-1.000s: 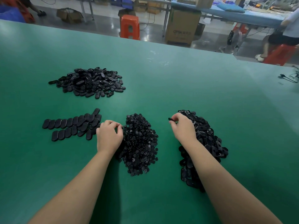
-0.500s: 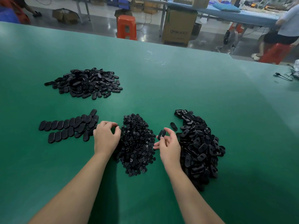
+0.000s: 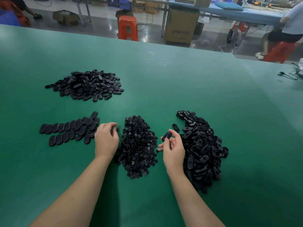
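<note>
- Table (image 3: pixel 188 89) with a green top fills the view, and four groups of black plastic parts lie on it
- The right hand (image 3: pixel 174 150) is raised just above the green top, between the middle pile and the right pile; its thumb and forefinger are clamped on one oval shell (image 3: pixel 166 136), and the other fingers curl loosely below it
- That oval shell is held tilted and clear of the surface, near the left edge of the right pile (image 3: pixel 205 149) of similar oval shells, and touches none of them
- One loose shell (image 3: pixel 175 127) lies flat just beyond the held one, just beside the right pile
- The left hand (image 3: pixel 106 140) is palm down at the left edge of the middle pile (image 3: pixel 138 145), a heap of small round pieces; its fingers are curled with the tips toward the heap's far left corner, and whether they pinch a piece cannot be told
- Left of that hand, flat oval pieces are laid out in two overlapping rows (image 3: pixel 68 130), whose nearest ends are hidden behind the hand
- A far pile (image 3: pixel 86 86) of mixed oval parts sits well apart, beyond the rows
- Past the far edge stand an orange stool (image 3: pixel 127 27) and a cardboard box (image 3: pixel 180 28); a person (image 3: pixel 293 22) sits on a red stool (image 3: pixel 278 49) at the far right
- A black cable (image 3: pixel 287 75) lies near the right edge
</note>
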`<state>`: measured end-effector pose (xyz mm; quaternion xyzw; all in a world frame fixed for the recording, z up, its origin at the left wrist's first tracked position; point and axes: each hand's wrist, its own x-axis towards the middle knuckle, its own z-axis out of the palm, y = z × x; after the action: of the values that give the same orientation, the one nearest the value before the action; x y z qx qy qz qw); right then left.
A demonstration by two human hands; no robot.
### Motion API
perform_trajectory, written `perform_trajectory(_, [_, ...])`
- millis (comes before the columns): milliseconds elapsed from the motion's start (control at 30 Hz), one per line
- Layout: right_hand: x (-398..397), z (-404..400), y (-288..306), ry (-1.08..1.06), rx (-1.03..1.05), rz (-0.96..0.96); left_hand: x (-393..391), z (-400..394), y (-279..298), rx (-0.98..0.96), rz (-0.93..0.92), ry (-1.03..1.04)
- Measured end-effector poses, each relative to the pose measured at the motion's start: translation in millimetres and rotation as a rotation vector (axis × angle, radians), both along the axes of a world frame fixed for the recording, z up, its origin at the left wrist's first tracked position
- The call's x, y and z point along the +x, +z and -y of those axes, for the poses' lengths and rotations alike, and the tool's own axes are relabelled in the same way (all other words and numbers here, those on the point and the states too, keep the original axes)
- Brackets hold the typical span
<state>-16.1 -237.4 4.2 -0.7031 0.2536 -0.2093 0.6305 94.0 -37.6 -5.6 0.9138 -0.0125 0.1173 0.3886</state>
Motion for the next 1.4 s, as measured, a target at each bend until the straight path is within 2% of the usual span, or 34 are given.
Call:
perform_trajectory(533, [0.5, -0.6, -3.1, -0.041, -0.020, 0.012, -0.6, 0.4, 2.6, 0.104, -0.023, -0.022])
perform_trajectory(733, [1.1, -0.2, 1.2, -0.002, 0.012, 0.004, -4.3, 0.9, 5.6, -0.140, -0.040, 0.066])
perform_trajectory(967, [0.9, 0.9, 1.8, 0.023, 0.014, -0.003, -6.8, 2.6, 21.8, -0.249, -0.012, 0.052])
perform_trajectory(1200, [3.6, 1.1, -0.3, 0.004, 0.001, 0.001, -14.9, 64.0, 61.2, -0.382, -0.176, -0.273])
perform_trajectory(1400, [6.0, 0.6, -2.8, -0.024, 0.013, 0.014, -33.9, 100.6, 55.4, -0.463, -0.376, -0.304])
